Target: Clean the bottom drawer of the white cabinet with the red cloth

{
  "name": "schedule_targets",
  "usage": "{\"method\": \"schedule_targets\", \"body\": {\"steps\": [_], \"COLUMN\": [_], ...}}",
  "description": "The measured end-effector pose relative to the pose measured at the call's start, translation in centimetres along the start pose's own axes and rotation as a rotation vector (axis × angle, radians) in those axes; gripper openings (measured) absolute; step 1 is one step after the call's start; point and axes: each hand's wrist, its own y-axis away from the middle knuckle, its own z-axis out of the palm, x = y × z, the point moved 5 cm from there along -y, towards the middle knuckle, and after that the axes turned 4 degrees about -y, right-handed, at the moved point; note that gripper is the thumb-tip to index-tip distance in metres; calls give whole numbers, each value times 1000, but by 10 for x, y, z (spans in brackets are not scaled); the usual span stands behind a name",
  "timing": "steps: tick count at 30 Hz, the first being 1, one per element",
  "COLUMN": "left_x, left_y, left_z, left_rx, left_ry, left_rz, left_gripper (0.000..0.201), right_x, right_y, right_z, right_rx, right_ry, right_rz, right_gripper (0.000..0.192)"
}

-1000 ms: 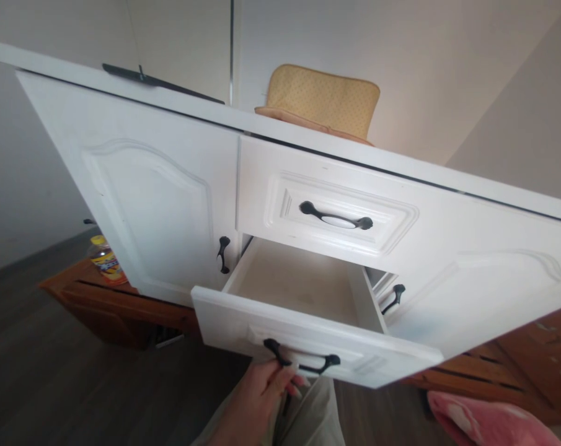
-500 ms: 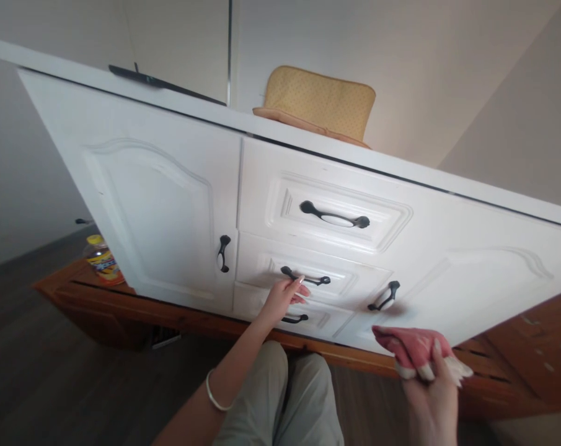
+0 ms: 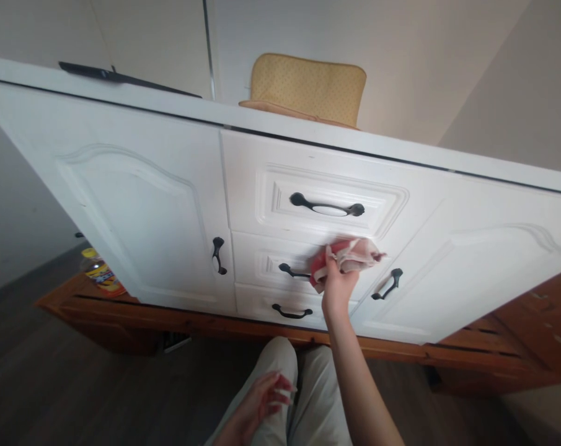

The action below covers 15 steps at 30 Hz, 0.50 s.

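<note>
Head view: right hand point(image 3: 338, 286) presses cloth point(image 3: 348, 255) against drawer point(image 3: 303, 265).

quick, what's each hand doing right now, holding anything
Left hand: open, fingers loosely curled, holding nothing, over the lap.
Right hand: closed on the pink cloth, pressed against the middle drawer front.

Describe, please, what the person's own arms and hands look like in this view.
Both arms are bare, with no sleeves or gloves. The right hand and its long, slim forearm show no watch or band. The left hand has long, pale-painted fingernails; no jewellery shows on its visible part. Light khaki trousers cover the legs below.
</note>
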Motion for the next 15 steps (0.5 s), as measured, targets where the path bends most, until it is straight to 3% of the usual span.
{"method": "schedule_targets", "body": {"steps": [2,4,7,12,15], "left_x": [-30,-44,-48,-56,-65], "left_y": [5,7,2,-22,-31], "left_z": [-13,-20,-23,-33,-42], "left_rx": [47,73,69,57,47], "left_ry": [80,136,142,164,181], "left_rz": [-36,-50,-52,-86,-84], "left_gripper": [56,57,55,62,63], "right_x": [2,3,5,22,41], "right_y": [10,23,46,93,115], "right_z": [23,44,78,142,161], "right_rx": [-94,-123,-220,-618,-774], "right_ry": [166,341,577,833,929], "right_rz": [-106,-224,-339,-441,-527], "right_gripper": [36,28,18,24,26]}}
